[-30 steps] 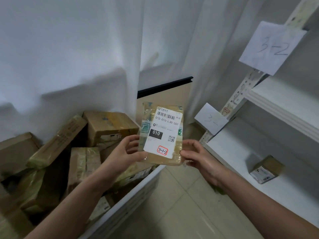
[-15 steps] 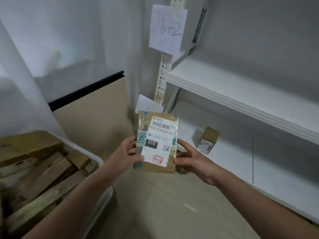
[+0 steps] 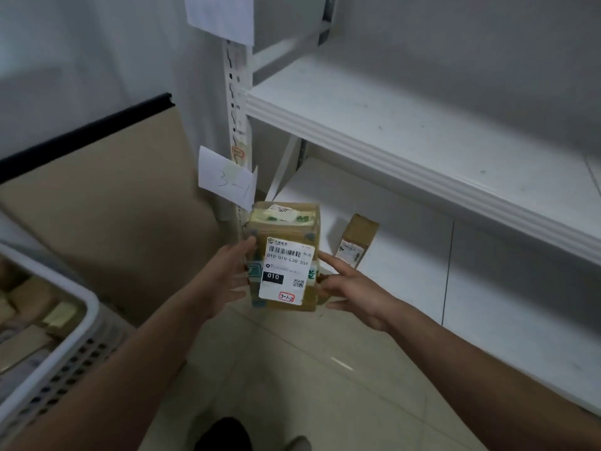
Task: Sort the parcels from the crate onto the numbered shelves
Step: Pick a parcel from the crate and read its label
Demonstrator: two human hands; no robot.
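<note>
Both hands are on it! The parcel [image 3: 294, 222], a taped brown box, is up in the air in front of the shelving, just below the paper sign reading "3-1" [image 3: 227, 180], with its white shipping label [image 3: 286, 271] facing the camera. On that label, low down, is a red-ringed mark, "3-1-2" [image 3: 287, 297].

The left hand [image 3: 224, 281] grips the left side. Its thumb runs up the front left edge and its fingers [image 3: 239, 296] curl in against the side lower down. The right hand [image 3: 353, 288] takes the other side: one digit lies straight along the right edge and the rest of the fingers [image 3: 325, 289] are spread below it, tips tucked against the lower right corner. How far round the back they reach, you cannot tell, because the parcel hides it.

Behind the parcel, the lower shelf [image 3: 504, 320] carries one small cardboard box [image 3: 356, 242], lying near the left end. The upper shelf [image 3: 406, 131] sits above it, and another paper sheet [image 3: 221, 14] hangs on the slotted upright post [image 3: 234, 92]. Its writing is out of frame.

Down at the lower left, the white perforated crate [image 3: 65, 362] holds more brown parcels [image 3: 29, 323]. A tan board with a black top edge [image 3: 113, 206] leans against the wall, and pale floor tiles [image 3: 292, 369] lie underfoot.
</note>
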